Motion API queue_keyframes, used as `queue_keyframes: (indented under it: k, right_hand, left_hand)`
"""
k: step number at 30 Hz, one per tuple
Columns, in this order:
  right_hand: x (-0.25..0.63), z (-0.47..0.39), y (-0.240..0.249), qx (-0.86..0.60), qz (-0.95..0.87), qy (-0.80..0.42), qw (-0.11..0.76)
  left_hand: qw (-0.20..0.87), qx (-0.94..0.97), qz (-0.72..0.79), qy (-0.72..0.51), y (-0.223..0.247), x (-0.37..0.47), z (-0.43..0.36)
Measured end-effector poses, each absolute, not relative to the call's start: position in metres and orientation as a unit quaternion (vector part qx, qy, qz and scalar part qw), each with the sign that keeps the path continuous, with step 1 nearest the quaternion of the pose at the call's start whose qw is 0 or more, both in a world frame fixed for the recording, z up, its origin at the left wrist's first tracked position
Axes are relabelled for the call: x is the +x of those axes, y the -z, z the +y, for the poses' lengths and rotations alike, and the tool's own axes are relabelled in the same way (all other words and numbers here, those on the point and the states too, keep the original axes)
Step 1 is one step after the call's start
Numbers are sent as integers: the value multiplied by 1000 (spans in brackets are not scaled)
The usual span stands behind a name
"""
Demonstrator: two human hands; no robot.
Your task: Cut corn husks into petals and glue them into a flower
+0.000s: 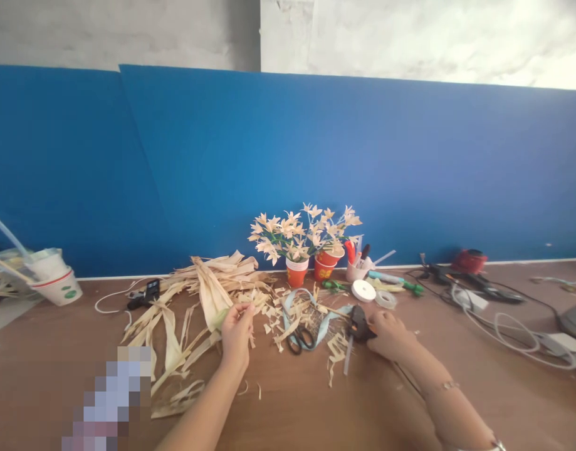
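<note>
Forearms (450, 401), left hand (235, 333) pinching pale strip (253, 295) beside husks (211, 289), right hand (392, 337) gripping glue gun (359, 324)

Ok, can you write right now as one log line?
left hand: by husks, grasp unclear | right hand: holding glue gun | scissors: on table | flowers: in red cups

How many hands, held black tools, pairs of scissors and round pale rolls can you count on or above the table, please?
Hands: 2 (left hand, right hand)
Held black tool: 1
Pair of scissors: 1
Round pale rolls: 2 (disc-like roll, ring-like roll)
Total: 6
</note>
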State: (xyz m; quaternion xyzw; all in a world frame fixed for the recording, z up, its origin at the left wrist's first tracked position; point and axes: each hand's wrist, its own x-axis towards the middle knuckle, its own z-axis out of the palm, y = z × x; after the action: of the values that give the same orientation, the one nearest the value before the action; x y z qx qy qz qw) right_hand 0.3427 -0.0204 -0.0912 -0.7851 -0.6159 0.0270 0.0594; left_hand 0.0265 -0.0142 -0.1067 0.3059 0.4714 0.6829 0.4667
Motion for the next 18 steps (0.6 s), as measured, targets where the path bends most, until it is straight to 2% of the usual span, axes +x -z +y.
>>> queue_keyframes:
  k: [2, 4, 7, 13, 18]
  right_hand:
    - [323, -21, 77, -775, -628, 4, 66]
    - [290, -20, 65, -729, -675, 14, 112]
    - [226, -13, 62, -600, -776, -52, 188]
    - [135, 8, 91, -465, -856, -116, 196]
    - [121, 16, 100, -395, -900, -80, 167]
  left_hand:
    - [461, 303, 468, -691, 107, 27, -14]
    - [459, 301, 464, -695, 108, 27, -14]
    - [463, 297, 464, -694, 107, 26, -14]
    - [447, 286, 459, -713, 105, 19, -11]
    - [435, 281, 452, -726, 105, 18, -8]
